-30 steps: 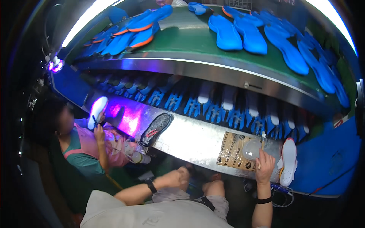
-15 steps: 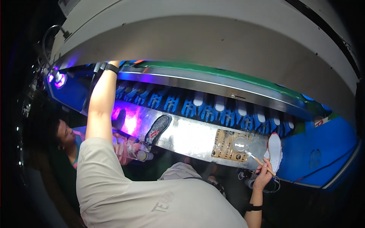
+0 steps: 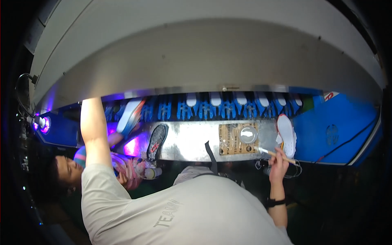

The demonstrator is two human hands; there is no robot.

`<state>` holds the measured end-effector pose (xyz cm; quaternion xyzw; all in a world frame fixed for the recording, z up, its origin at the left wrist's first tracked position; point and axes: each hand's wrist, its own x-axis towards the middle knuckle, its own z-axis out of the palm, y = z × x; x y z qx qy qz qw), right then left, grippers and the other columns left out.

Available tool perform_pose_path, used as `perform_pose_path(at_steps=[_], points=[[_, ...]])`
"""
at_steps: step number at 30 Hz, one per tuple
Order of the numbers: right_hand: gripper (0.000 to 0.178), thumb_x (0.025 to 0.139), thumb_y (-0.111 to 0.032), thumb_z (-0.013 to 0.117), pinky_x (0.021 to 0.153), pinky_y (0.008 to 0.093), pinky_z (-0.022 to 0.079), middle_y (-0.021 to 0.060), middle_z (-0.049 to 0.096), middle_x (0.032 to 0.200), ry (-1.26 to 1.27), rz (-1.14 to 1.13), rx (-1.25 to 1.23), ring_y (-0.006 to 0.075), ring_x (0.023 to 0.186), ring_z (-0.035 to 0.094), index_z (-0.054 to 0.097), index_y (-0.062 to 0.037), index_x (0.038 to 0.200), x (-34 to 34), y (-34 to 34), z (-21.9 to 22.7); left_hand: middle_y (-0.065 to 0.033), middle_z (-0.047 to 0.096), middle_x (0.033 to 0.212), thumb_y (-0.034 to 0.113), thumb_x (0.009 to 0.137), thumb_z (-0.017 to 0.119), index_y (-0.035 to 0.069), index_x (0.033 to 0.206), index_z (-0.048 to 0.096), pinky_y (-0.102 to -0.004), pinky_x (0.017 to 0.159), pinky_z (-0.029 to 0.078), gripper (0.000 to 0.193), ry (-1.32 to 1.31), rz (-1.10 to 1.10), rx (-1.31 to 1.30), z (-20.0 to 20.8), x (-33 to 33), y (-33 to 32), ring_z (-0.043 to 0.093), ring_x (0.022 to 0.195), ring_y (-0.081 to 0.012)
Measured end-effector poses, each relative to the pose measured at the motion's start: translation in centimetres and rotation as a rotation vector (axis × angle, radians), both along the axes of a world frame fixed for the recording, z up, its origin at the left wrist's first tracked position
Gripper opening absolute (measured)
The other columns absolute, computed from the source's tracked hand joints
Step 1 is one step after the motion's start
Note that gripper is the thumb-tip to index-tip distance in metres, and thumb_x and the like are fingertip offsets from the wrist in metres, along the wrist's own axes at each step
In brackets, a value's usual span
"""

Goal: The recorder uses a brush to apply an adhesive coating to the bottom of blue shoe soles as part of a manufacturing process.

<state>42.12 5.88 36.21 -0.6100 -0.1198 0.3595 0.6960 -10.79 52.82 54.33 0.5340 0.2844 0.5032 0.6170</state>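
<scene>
My left forearm (image 3: 93,118) reaches up under the machine's overhanging hood, and the hood hides the hand. My right hand (image 3: 279,164) is closed around the wooden handle of a brush (image 3: 290,159), its pale bristles pointing left toward a clear round dish (image 3: 248,134). That dish stands on a piece of printed brown cardboard (image 3: 228,141) on the metal shelf. Just beyond my right hand, a white shoe (image 3: 287,132) with a red-orange edge lies at the shelf's right end. Farther left rests a dark grey shoe sole (image 3: 157,141) with a red patch.
A row of blue clamps (image 3: 205,107), several with white pieces, lines the machine behind the metal shelf (image 3: 192,139). At left sits a co-worker (image 3: 67,171), near a white, blue and orange shoe (image 3: 131,116). A lit purple lamp (image 3: 42,123) and a dark strap (image 3: 210,151) are visible.
The view has shifted, so the hood covers more and the green belt is out of sight. A white, blue and orange shoe has appeared at left, and a dark strap at the shelf's front edge.
</scene>
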Motion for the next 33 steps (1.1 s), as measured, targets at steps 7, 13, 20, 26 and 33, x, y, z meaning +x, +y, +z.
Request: perform_pose_path(at_steps=[7, 13, 20, 26, 33], points=[[0.026, 0.103, -0.02, 0.051, 0.063, 0.0231, 0.046, 0.0085, 0.066, 0.085, 0.124, 0.235, 0.02, 0.0102, 0.068, 0.056, 0.061, 0.0018, 0.112, 1.1, 6.9, 1.1, -0.0294, 0.055, 0.124, 0.002, 0.089, 0.047, -0.013, 0.124, 0.046, -0.0541, 0.089, 0.06, 0.037, -0.187, 0.208, -0.397, 0.8, 10.5, -8.8, 0.058, 0.113, -0.0486], [0.022, 0.101, -0.019, 0.057, 0.061, 0.0228, 0.046, 0.0073, 0.065, 0.083, 0.038, 0.387, 0.065, 0.0094, 0.066, 0.056, 0.063, 0.0005, 0.11, 2.9, 7.6, -0.8, -0.0369, 0.053, 0.127, 0.024, 0.098, 0.049, -0.018, 0.133, 0.039, -0.0576, 0.099, 0.051, 0.055, -0.305, 0.007, -0.425, -3.6, 15.4, -20.1, 0.06, 0.112, -0.0502], [0.019, 0.098, -0.016, 0.062, 0.061, 0.0217, 0.046, 0.0059, 0.066, 0.081, -0.064, 0.343, -0.025, 0.009, 0.067, 0.058, 0.065, 0.0024, 0.103, 2.5, 7.5, -0.2, -0.0322, 0.028, 0.154, 0.076, 0.094, 0.019, 0.0, 0.153, 0.027, -0.0604, 0.114, 0.03, 0.097, -0.716, -0.138, -0.667, -7.2, 21.6, -20.5, 0.033, 0.137, -0.0549], [0.02, 0.097, -0.019, 0.062, 0.057, 0.0218, 0.042, 0.0041, 0.067, 0.08, -0.309, 0.362, -0.191, 0.0059, 0.064, 0.053, 0.066, 0.0005, 0.101, 4.2, 8.6, -1.4, -0.0364, 0.029, 0.151, 0.069, 0.097, 0.016, 0.0, 0.154, 0.024, -0.048, 0.094, 0.046, 0.091, -0.794, -0.301, -0.583, -7.8, 23.8, -18.0, 0.047, 0.127, -0.0469], [0.017, 0.089, -0.015, 0.063, 0.064, 0.0287, 0.05, 0.0058, 0.069, 0.072, -0.495, 0.407, -0.337, 0.0131, 0.067, 0.064, 0.071, 0.0003, 0.091, 5.6, 9.9, -6.6, -0.0329, 0.026, 0.155, 0.045, 0.091, 0.059, 0.0, 0.154, 0.022, -0.0565, 0.111, 0.039, 0.086, -0.584, -0.238, -0.357, -7.4, 24.0, -20.9, 0.037, 0.137, -0.0504]])
